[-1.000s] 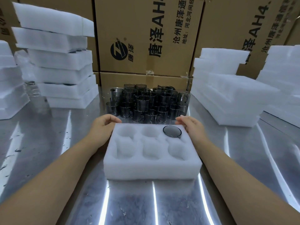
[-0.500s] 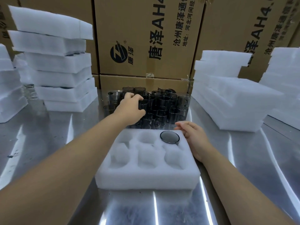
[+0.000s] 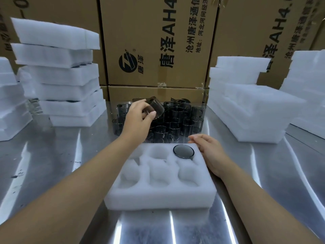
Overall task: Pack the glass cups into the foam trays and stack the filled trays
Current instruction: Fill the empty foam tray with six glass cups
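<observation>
Now | left hand (image 3: 139,120) grips smoky round glass cup (image 3: 157,106) | soft white foam tray (image 3: 158,198)

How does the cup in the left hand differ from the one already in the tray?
The held cup is tilted, lifted above the loose cups, pinched by the left hand; the tray cup sits in the far-right pocket of the foam tray, untouched. Both are dark smoky glass.

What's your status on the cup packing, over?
Left hand holds a glass cup, tilted, above the loose cups. Right hand rests on foam tray, far right corner. One seated cup, five pockets empty. Nothing over them.
</observation>
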